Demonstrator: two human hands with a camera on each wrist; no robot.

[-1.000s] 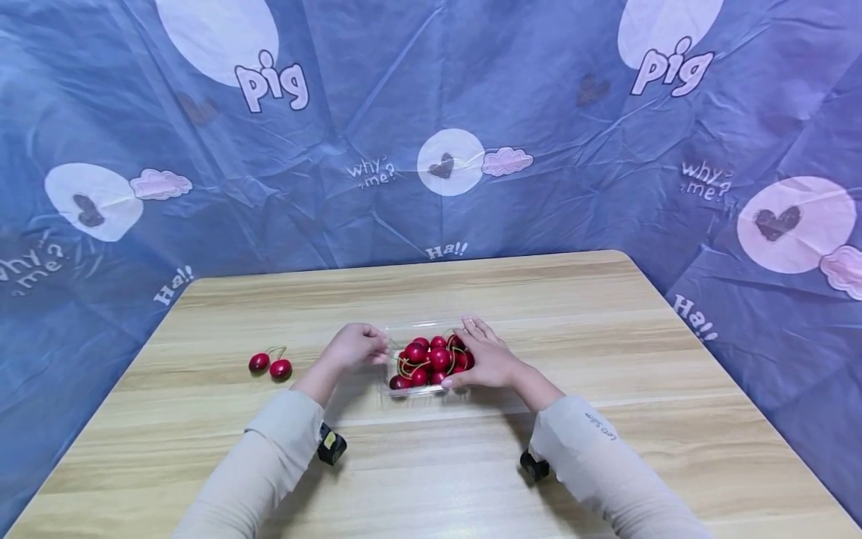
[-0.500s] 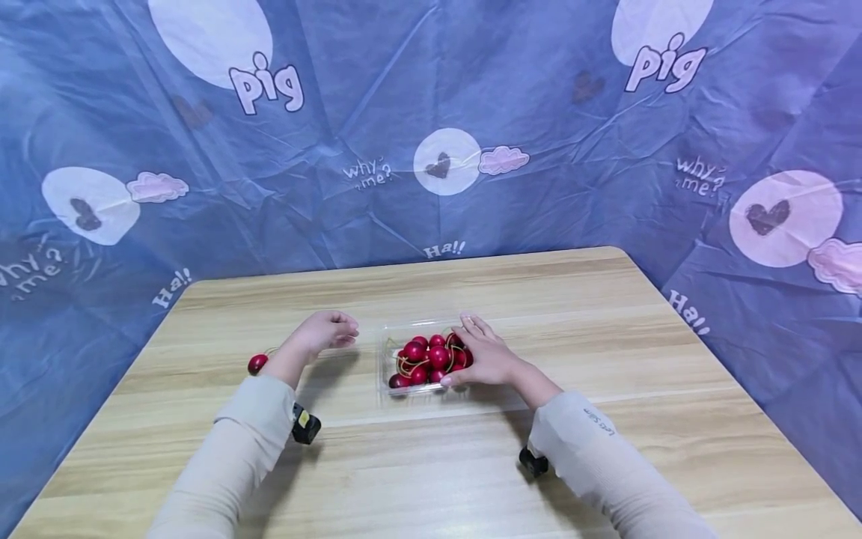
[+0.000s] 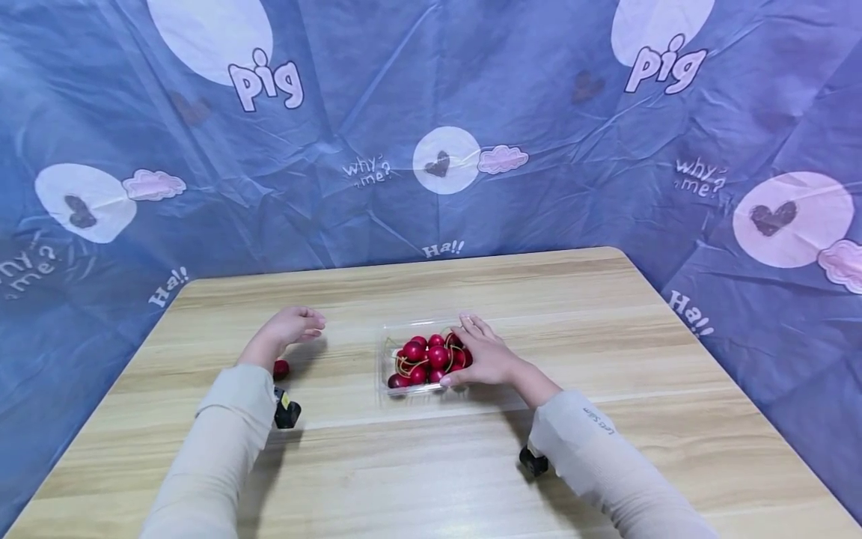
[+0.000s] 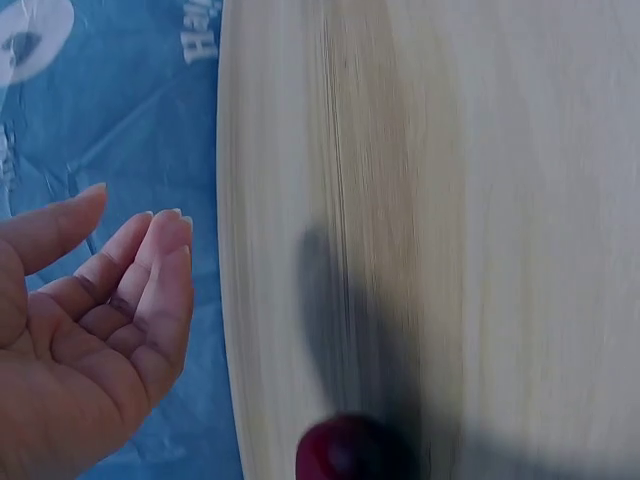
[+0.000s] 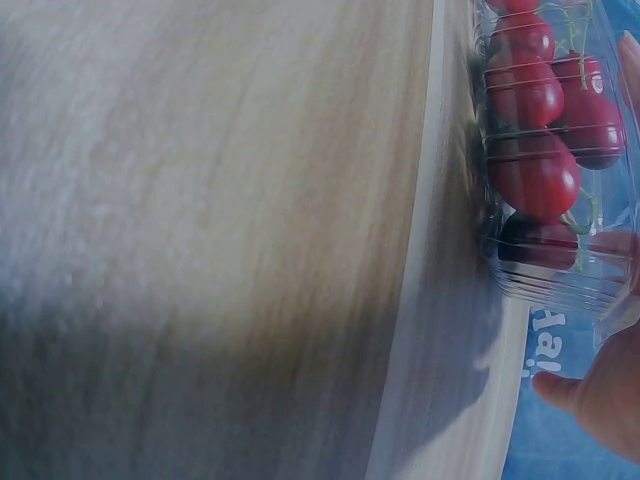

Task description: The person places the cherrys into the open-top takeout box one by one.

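Observation:
My left hand [image 3: 286, 329] hovers over the left part of the table, fingers loosely bent and nothing in them in the left wrist view. Below its wrist lies a red cherry [image 3: 280, 369], partly hidden by the forearm; a dark red cherry [image 4: 350, 450] also shows at the bottom of the left wrist view. A clear plastic box [image 3: 385, 337] stands mid-table, holding several red cherries [image 3: 438, 357] with green stems. My right hand [image 3: 491, 359] holds the box by its right end, thumb at the near rim and fingers toward the far side.
The wooden table [image 3: 539, 299] ends at a blue printed cloth [image 3: 377, 217] hung behind and at the sides. Black wrist cameras, left camera [image 3: 287, 412] and right camera [image 3: 533, 462], hang beneath the sleeves.
My left hand has moved left from the box's left side to above the loose cherries, its forearm now covering part of them. The right hand and the box stay in place.

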